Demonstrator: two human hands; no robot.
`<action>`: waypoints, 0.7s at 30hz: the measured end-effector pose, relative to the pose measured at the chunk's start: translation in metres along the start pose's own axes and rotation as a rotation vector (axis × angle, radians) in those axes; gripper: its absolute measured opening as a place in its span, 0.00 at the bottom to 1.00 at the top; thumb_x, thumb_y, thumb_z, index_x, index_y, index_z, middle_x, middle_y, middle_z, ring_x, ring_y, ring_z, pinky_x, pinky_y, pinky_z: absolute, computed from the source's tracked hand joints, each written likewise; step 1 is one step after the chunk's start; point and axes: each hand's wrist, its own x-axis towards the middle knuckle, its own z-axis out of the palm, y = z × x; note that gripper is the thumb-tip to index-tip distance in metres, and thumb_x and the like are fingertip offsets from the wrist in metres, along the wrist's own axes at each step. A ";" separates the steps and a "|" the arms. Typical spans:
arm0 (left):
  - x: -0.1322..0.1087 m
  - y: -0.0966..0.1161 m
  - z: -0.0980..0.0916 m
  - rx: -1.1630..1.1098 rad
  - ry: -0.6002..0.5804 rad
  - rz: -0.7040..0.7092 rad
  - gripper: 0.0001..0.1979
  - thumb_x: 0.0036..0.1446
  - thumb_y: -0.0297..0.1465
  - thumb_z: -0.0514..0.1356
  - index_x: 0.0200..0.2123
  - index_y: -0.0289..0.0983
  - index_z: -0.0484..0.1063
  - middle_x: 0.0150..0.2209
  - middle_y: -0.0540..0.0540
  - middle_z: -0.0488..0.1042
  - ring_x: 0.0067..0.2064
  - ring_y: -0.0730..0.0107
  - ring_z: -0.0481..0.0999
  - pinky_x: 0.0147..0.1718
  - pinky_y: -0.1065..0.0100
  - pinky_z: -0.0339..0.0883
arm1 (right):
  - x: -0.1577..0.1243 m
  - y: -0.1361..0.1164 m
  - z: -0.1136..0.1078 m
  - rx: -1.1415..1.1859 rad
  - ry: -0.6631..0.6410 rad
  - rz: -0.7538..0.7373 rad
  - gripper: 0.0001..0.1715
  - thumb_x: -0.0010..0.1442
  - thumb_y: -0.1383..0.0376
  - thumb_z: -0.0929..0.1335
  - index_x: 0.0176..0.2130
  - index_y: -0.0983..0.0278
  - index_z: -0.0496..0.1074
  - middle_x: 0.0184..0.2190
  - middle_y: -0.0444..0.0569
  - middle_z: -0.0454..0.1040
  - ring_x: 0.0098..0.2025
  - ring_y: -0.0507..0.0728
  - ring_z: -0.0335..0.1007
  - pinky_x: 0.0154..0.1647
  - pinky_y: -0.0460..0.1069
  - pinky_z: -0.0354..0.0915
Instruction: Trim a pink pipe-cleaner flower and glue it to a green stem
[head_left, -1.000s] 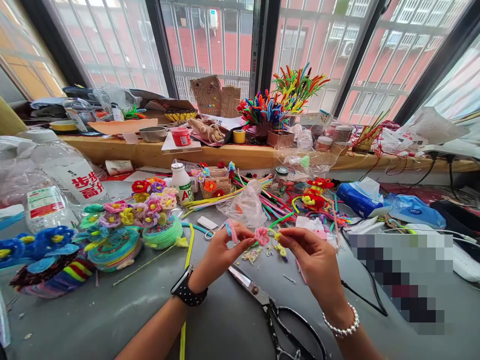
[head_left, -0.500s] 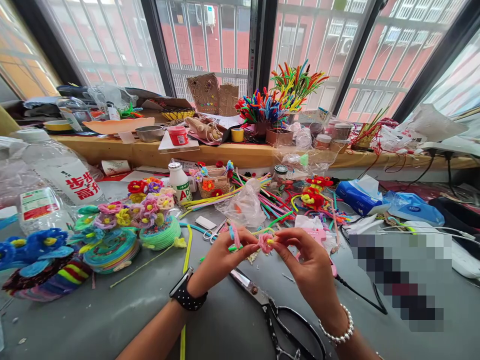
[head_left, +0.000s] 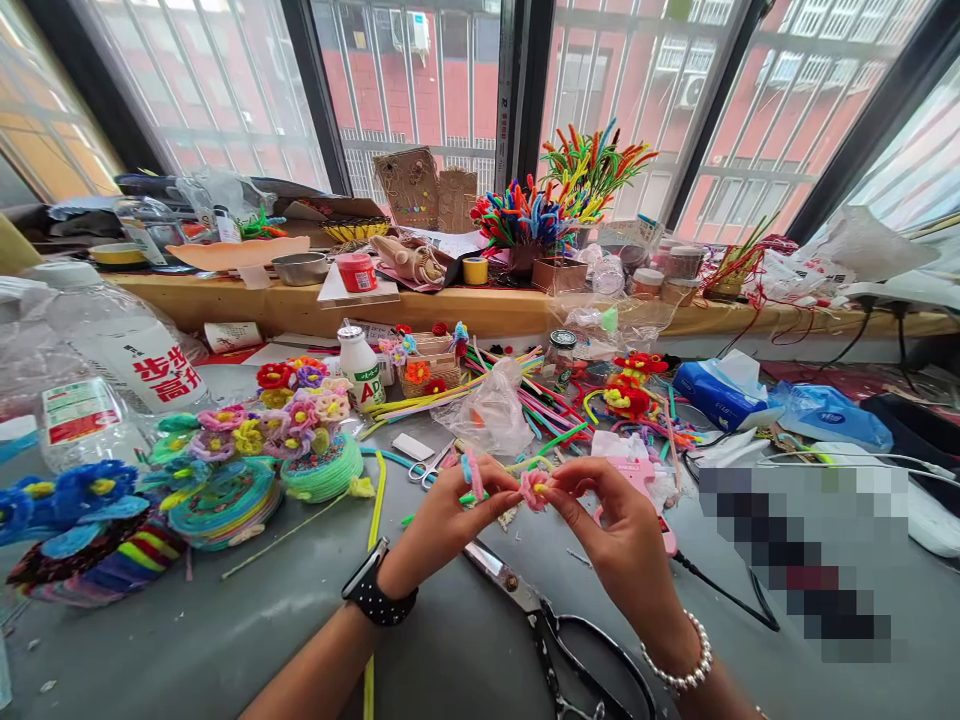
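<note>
A small pink flower with a yellow centre [head_left: 535,488] is held between both hands, seemingly of fuzzy stems. My left hand [head_left: 450,515], with a dotted black watch band at the wrist, pinches its left side. Thumb and fingertips of my right hand [head_left: 611,520] close on its right side; a beaded bracelet circles that wrist. A pink and blue fuzzy piece [head_left: 472,474] shows at my left fingers. Below the hands lie large black-handled scissors [head_left: 525,592], and a pink glue gun [head_left: 636,478] is behind my right hand.
Fuzzy-flower pots [head_left: 322,465] stand at left beside plastic bottles [head_left: 124,345]. Loose fuzzy stems [head_left: 525,400] and a plastic bag [head_left: 491,408] lie beyond the hands. A blue tissue pack [head_left: 720,392] is at right. Small scissors [head_left: 424,470] lie near my left hand.
The pink flower has turned slightly, showing more of its face. Both hands keep their pinch, with only slight finger movement, and the view has shifted a little.
</note>
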 end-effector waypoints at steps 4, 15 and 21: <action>-0.001 -0.001 0.000 0.011 -0.002 -0.003 0.07 0.52 0.30 0.54 0.30 0.35 0.71 0.28 0.48 0.69 0.31 0.71 0.67 0.33 0.70 0.60 | 0.000 -0.002 0.000 -0.001 -0.018 0.002 0.03 0.52 0.66 0.66 0.31 0.61 0.67 0.29 0.44 0.70 0.32 0.54 0.66 0.32 0.50 0.61; -0.001 0.000 0.000 0.003 0.014 0.009 0.07 0.52 0.31 0.55 0.29 0.35 0.71 0.27 0.48 0.69 0.31 0.71 0.67 0.32 0.69 0.60 | 0.001 -0.001 -0.001 -0.015 0.006 -0.052 0.03 0.52 0.66 0.66 0.32 0.61 0.68 0.28 0.44 0.67 0.28 0.53 0.61 0.28 0.48 0.60; 0.000 -0.001 0.000 0.013 0.019 0.010 0.07 0.52 0.31 0.55 0.30 0.35 0.71 0.27 0.48 0.69 0.31 0.71 0.67 0.32 0.69 0.60 | 0.002 -0.003 -0.003 -0.070 0.012 -0.138 0.03 0.53 0.68 0.65 0.30 0.61 0.70 0.29 0.46 0.66 0.31 0.54 0.61 0.28 0.48 0.59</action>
